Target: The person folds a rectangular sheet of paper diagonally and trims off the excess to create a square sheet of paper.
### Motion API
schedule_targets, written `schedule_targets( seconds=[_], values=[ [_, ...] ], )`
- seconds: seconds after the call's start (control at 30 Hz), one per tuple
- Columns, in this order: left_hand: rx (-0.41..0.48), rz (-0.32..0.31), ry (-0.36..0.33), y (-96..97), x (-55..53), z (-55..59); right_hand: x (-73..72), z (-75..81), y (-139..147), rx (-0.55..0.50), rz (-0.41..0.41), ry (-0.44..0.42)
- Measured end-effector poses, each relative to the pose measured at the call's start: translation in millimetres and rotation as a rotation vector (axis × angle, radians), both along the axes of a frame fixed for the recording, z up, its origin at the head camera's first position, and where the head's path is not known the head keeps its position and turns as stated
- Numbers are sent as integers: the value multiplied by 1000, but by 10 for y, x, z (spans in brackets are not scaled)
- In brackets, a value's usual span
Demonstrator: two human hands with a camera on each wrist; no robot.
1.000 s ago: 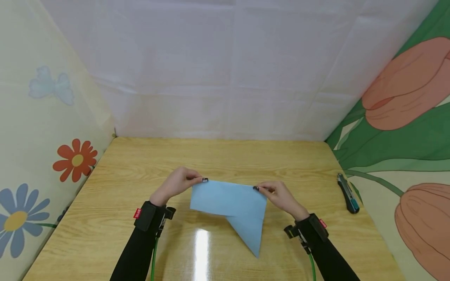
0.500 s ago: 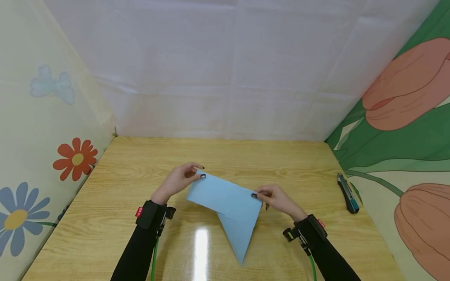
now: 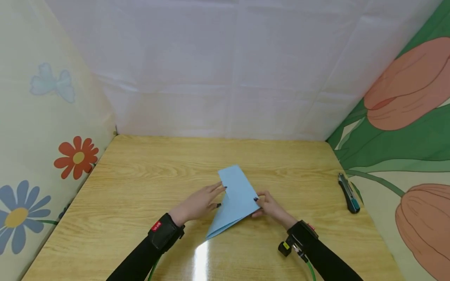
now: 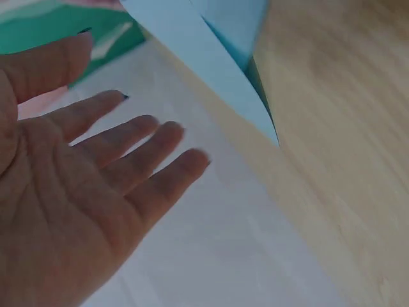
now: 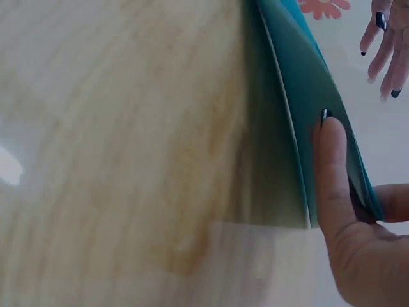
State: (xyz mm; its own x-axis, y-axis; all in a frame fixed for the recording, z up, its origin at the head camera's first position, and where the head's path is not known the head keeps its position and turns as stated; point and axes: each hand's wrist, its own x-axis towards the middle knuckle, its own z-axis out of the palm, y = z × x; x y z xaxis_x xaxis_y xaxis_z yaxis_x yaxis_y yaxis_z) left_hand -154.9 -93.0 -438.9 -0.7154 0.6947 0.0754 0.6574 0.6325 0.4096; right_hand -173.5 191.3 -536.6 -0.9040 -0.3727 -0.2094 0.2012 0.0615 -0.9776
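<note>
A folded sheet of light blue paper (image 3: 237, 197) stands at a slant over the middle of the table, its pointed end toward the near side. My right hand (image 3: 270, 208) pinches its right edge between thumb and fingers; the right wrist view shows the paper (image 5: 300, 96) with a finger on one face and another digit behind it. Beside the left edge is my left hand (image 3: 200, 203), fingers spread and relaxed. In the left wrist view that open palm (image 4: 83, 185) holds nothing, and the paper (image 4: 211, 70) is apart from the fingers.
A utility knife (image 3: 349, 194) lies at the right edge of the wooden table (image 3: 158, 156). White cloth (image 3: 225, 78) hangs behind, with flower-printed cloths on both sides. A bright reflection shows on the near tabletop.
The paper has turned so its long upper part points away and its tip swings left. My left hand has let go of its corner and moved right and nearer; the right keeps its pinch.
</note>
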Motion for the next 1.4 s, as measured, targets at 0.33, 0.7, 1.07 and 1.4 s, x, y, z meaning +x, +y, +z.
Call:
schedule_targets(
  seconds=[0.33,0.7,1.07,1.4],
  values=[
    [-202,15,-203,471,378,-336,231,404,-287,286,17,-114],
    [-288,87,-153,547,469,-583,280,389,-184,386,177,-22],
    [-296,123,-207,540,457,-556,12,756,740,650,-47,115],
    [-260,127,-206,532,478,-525,-52,739,1992,1126,-480,349]
  ],
)
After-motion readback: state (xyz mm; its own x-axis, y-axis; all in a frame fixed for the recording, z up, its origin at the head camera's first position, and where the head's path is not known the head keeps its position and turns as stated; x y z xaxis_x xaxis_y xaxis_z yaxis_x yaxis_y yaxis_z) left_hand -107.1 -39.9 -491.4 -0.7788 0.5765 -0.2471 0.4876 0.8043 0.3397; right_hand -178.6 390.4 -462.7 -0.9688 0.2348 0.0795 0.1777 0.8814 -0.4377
